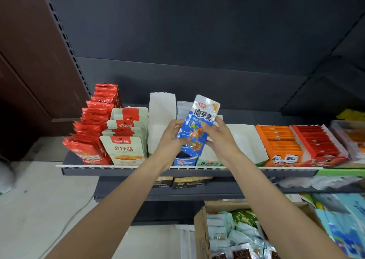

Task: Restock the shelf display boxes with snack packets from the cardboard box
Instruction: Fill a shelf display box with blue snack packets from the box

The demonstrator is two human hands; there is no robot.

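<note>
above the blue display box (185, 160) on the shelf (138, 172), left hand (171, 138) and right hand (220, 135) both pinch a blue snack packet (198, 124) by its lower edges. it looks light, floppy and slick; gripping the side seams seems safest.

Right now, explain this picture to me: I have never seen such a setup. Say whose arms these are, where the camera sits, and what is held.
There is no machine: a person wears one camera on the head, looking down at their own arms. The left hand and right hand together hold a blue snack packet above a blue display box on the shelf. Beside it stand red packets, beige packets and an orange box. Below right is the cardboard box of packets.
</note>
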